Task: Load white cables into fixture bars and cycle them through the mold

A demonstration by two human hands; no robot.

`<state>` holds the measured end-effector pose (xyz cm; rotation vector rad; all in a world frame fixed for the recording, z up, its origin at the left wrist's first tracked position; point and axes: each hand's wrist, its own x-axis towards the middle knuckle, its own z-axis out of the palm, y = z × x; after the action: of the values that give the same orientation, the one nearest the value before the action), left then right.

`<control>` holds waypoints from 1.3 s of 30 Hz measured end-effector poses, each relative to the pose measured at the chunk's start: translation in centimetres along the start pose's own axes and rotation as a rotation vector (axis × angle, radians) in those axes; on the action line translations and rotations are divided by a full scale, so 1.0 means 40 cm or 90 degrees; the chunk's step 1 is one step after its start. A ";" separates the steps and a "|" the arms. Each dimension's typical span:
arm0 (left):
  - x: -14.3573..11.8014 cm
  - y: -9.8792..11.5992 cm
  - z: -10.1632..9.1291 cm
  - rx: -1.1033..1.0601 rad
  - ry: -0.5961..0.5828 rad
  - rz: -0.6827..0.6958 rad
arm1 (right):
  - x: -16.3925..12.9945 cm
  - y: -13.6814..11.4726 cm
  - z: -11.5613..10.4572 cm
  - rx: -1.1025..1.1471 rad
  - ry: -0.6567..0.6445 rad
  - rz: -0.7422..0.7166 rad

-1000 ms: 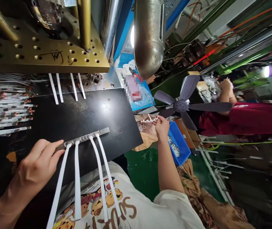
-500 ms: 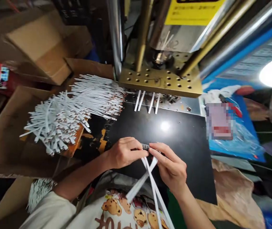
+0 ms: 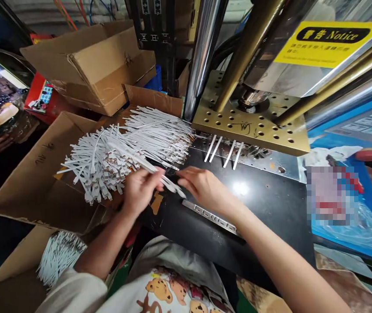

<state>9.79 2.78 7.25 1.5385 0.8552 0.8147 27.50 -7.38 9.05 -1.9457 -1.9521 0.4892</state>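
Both hands slid left off the metal bar (image 3: 210,214); left hand (image 3: 142,188) and right hand (image 3: 202,188) pinch white strips (image 3: 169,184) beside the pile (image 3: 120,152).

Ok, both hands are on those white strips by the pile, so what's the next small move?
Probably lay the white flat strips, pinched by the left hand and right hand, onto the heap of white strips; the slotted metal bar lies bare on the black plate.

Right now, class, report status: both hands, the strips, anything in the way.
Left hand pinching thin white strips beside the heaped white strip pile. Right hand at the strips' far end. Perforated metal bar lies bare on black plate, under right wrist.
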 end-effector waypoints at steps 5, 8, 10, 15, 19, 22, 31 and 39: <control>0.110 0.036 -0.279 0.270 0.351 0.043 | 0.145 -0.004 0.054 -0.224 -0.049 0.018; 0.174 0.029 -0.384 0.498 0.372 0.011 | 0.162 -0.026 0.075 -0.286 -0.066 0.022; 0.202 0.016 -0.414 0.589 0.359 -0.017 | 0.141 -0.032 0.073 -0.316 -0.080 0.018; 0.169 -0.002 -0.347 0.688 0.448 0.109 | -0.006 0.030 0.040 -0.325 -0.083 0.071; 0.034 -0.002 -0.150 0.553 0.167 0.310 | -0.168 0.082 0.014 -0.159 -0.015 0.167; -0.068 -0.009 0.033 0.273 -0.291 0.176 | -0.252 0.064 0.012 0.059 0.106 0.121; -0.099 -0.041 0.203 0.104 -0.353 0.400 | -0.340 -0.001 0.093 0.213 0.430 0.158; -0.082 -0.072 0.166 0.215 -0.410 0.561 | -0.403 0.008 0.184 0.047 0.413 0.150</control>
<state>13.66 -3.01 3.44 2.3394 -0.2186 0.7023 24.36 -23.52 2.43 -1.9685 -1.2909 -0.0295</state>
